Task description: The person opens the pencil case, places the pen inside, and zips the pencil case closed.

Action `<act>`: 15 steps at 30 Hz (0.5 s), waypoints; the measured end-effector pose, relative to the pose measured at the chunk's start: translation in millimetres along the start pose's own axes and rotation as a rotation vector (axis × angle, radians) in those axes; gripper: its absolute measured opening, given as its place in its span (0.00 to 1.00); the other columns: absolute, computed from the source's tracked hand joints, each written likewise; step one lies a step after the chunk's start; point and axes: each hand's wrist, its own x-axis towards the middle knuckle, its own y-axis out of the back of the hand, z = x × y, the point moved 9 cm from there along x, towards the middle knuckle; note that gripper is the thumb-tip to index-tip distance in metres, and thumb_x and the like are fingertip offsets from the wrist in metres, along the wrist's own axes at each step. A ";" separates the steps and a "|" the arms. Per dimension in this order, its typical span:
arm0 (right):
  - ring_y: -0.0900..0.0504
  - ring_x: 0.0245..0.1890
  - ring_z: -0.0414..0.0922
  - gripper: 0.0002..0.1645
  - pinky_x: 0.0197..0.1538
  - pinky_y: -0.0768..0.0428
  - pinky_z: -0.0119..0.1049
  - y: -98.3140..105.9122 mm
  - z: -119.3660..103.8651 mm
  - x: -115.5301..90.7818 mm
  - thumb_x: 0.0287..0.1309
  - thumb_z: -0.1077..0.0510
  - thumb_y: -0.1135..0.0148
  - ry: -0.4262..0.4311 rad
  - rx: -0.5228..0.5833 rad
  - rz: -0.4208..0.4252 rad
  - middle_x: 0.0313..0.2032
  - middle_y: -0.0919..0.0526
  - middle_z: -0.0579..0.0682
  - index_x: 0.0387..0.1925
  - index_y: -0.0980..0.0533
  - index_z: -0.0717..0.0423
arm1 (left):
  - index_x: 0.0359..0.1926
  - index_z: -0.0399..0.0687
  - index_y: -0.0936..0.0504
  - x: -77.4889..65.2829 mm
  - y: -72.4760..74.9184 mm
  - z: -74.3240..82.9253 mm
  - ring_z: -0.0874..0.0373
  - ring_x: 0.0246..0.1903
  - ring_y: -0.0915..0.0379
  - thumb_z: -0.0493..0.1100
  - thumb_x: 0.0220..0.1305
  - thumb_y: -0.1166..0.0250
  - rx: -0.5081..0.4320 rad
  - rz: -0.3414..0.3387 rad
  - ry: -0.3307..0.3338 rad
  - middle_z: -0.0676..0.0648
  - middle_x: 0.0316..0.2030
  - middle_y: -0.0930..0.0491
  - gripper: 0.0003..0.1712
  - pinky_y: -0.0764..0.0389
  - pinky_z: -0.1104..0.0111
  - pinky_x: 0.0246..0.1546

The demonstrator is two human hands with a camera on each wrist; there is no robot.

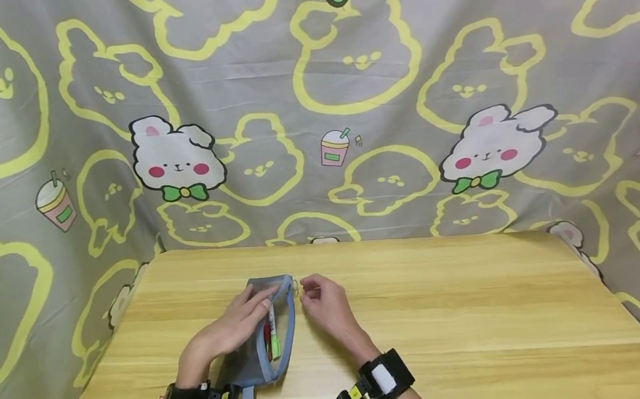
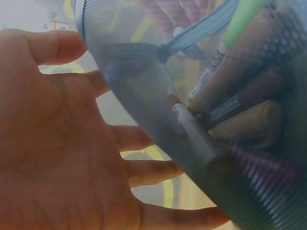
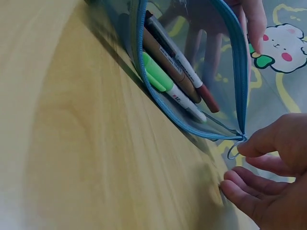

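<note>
A blue-edged mesh zip pouch [image 1: 242, 365] lies on the table with its zipper undone and its mouth gaping. Inside are a green-capped marker [image 3: 165, 84], a brown marker [image 3: 165, 57] and a dark-capped pen with a red end [image 3: 182, 62]. More pens show dimly through the mesh in the left wrist view. My left hand [image 1: 236, 322] rests on the pouch, fingers extended along its far side. At the zipper's far end hangs a small metal ring [image 3: 232, 151]. Beside it is my right hand [image 1: 330, 306], fingers loosely bent, with a gap between thumb and fingers.
The wood-grain table [image 1: 485, 325] extends to the right of the pouch. A grey curtain [image 1: 260, 76] with yellow outlines and cartoon faces hangs behind and at both sides. A fabric tab [image 1: 248, 395] sticks out at the pouch's near end.
</note>
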 end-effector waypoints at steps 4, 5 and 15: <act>0.16 0.52 0.56 0.17 0.52 0.16 0.41 -3.6 -0.9 7.2 0.62 0.70 0.35 0.009 0.016 0.000 0.50 0.15 0.61 0.52 0.19 0.66 | 0.80 0.46 0.42 -2.5 4.5 3.3 0.24 0.75 0.66 0.54 0.85 0.64 -0.007 0.007 -0.048 0.23 0.77 0.61 0.32 0.54 0.25 0.65; 0.16 0.53 0.57 0.16 0.53 0.16 0.41 -5.1 -0.7 8.8 0.63 0.69 0.35 0.009 0.027 -0.005 0.51 0.15 0.61 0.52 0.19 0.66 | 0.80 0.45 0.42 -3.1 6.0 3.3 0.24 0.75 0.66 0.53 0.85 0.65 -0.014 0.009 -0.055 0.22 0.77 0.61 0.32 0.53 0.25 0.65; 0.13 0.47 0.54 0.11 0.52 0.16 0.40 -6.3 10.7 20.8 0.60 0.67 0.29 -0.017 0.209 0.027 0.44 0.13 0.61 0.45 0.17 0.68 | 0.77 0.42 0.36 1.9 22.6 4.2 0.23 0.74 0.56 0.49 0.84 0.59 0.063 0.099 -0.080 0.21 0.74 0.49 0.29 0.46 0.30 0.67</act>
